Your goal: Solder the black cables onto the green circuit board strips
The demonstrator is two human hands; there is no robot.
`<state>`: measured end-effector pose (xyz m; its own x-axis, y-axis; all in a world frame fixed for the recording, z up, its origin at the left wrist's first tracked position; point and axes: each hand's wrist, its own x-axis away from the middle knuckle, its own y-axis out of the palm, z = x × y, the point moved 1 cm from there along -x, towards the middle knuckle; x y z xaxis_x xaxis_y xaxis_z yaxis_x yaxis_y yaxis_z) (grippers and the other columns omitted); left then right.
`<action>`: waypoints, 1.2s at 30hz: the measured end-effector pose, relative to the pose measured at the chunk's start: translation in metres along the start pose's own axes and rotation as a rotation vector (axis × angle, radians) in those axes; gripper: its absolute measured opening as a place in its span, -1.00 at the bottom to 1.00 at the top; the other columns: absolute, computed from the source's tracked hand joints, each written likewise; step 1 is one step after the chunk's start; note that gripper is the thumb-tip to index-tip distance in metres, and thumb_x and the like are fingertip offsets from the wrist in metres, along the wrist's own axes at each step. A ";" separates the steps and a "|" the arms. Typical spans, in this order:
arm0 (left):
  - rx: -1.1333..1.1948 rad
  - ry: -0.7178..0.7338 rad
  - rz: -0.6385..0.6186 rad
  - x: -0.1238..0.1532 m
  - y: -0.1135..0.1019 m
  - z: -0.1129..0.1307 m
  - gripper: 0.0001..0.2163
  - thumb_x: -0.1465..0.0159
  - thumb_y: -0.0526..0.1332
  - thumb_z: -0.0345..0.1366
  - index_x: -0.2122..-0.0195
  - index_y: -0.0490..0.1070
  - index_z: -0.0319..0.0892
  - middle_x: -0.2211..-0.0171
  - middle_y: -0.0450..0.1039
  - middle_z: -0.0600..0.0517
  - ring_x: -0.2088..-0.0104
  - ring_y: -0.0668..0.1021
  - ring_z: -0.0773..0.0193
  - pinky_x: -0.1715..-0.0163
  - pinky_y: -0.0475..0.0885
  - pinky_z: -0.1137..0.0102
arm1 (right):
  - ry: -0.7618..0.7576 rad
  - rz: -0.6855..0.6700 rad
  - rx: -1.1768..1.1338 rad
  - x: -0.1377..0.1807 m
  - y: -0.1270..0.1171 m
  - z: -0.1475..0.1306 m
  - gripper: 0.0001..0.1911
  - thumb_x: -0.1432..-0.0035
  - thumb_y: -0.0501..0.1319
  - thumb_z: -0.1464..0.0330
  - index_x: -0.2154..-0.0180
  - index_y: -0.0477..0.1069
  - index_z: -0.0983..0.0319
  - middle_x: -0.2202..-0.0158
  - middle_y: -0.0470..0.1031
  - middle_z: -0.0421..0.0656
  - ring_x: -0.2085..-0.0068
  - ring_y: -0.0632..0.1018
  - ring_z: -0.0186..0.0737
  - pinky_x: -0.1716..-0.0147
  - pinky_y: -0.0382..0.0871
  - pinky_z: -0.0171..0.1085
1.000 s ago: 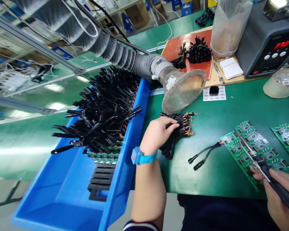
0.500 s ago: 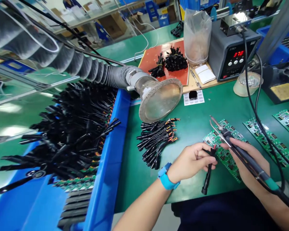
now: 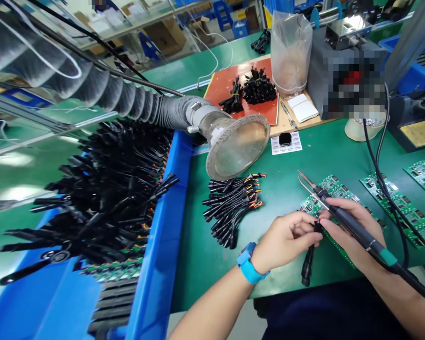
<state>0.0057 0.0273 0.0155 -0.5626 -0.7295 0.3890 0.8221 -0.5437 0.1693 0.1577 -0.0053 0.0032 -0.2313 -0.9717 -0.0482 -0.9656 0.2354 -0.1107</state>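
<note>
My left hand (image 3: pixel 286 238), a blue wrist strap (image 3: pixel 248 264) on its wrist, pinches a black cable with plug ends (image 3: pixel 307 264) at the edge of a green circuit board (image 3: pixel 335 189). The cable hangs down toward the table's front edge. My right hand (image 3: pixel 354 231) is closed around a soldering iron (image 3: pixel 347 222); its fingertips meet the left hand's at the cable's wire end. The iron's tip points up and left, off the board. A bundle of black cables with coloured wire ends (image 3: pixel 233 203) lies left of my hands.
A blue bin (image 3: pixel 159 245) heaped with black cables stands at the left. A fume-extractor funnel (image 3: pixel 237 144) on a grey hose hangs above the bundle. More circuit boards (image 3: pixel 407 208) lie at the right. A soldering station, plastic bag and red mat (image 3: pixel 230 85) stand at the back.
My left hand left the cable bundle, moved right and took one black cable to the circuit board. My right hand with the iron came in to meet it. The view swung right.
</note>
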 end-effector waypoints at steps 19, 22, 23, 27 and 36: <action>0.285 -0.102 -0.033 0.002 0.006 -0.004 -0.66 -0.08 0.31 -0.07 0.32 0.44 -0.29 0.41 0.50 -0.03 0.40 0.55 0.31 0.34 0.47 0.40 | 0.101 -0.001 -0.038 0.002 -0.002 -0.002 -0.60 0.01 0.31 0.33 0.08 0.36 0.11 0.25 0.53 -0.18 0.28 0.57 -0.28 0.36 0.55 -0.34; 0.235 -0.069 -0.008 0.002 0.007 -0.005 -0.69 -0.12 0.28 -0.08 0.33 0.43 -0.28 0.42 0.49 -0.02 0.41 0.55 0.32 0.34 0.47 0.40 | 0.135 0.022 -0.059 0.002 0.000 -0.005 -0.61 0.02 0.32 0.32 0.09 0.38 0.11 0.28 0.53 -0.19 0.30 0.58 -0.27 0.38 0.56 -0.33; 0.192 -0.046 0.009 0.002 0.008 -0.005 -0.70 -0.14 0.26 -0.10 0.33 0.43 -0.28 0.42 0.49 -0.02 0.40 0.55 0.32 0.34 0.47 0.41 | 0.138 0.023 -0.050 0.003 0.000 -0.005 -0.61 0.02 0.32 0.32 0.09 0.38 0.11 0.28 0.53 -0.19 0.30 0.58 -0.27 0.39 0.56 -0.33; -0.049 0.047 0.085 0.004 0.009 -0.002 -0.78 -0.24 0.17 -0.20 0.29 0.43 -0.28 0.41 0.49 -0.03 0.39 0.57 0.29 0.35 0.48 0.42 | 0.069 0.010 0.066 0.005 -0.001 -0.005 -0.63 0.00 0.30 0.32 0.10 0.38 0.10 0.28 0.53 -0.21 0.30 0.58 -0.30 0.36 0.55 -0.35; -0.661 0.264 0.185 0.004 0.006 0.000 -0.86 -0.19 0.12 -0.42 0.47 0.43 -0.20 0.51 0.37 0.03 0.41 0.48 0.30 0.38 0.40 0.43 | -0.437 -0.187 0.388 -0.005 0.001 -0.003 -0.76 -0.10 0.14 0.46 0.17 0.38 0.10 0.28 0.48 -0.21 0.19 0.51 -0.26 0.15 0.45 -0.21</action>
<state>0.0084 0.0214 0.0183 -0.4908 -0.8638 0.1136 0.7276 -0.4781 -0.4918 0.1578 -0.0007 0.0061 0.0869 -0.9182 -0.3866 -0.8526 0.1322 -0.5055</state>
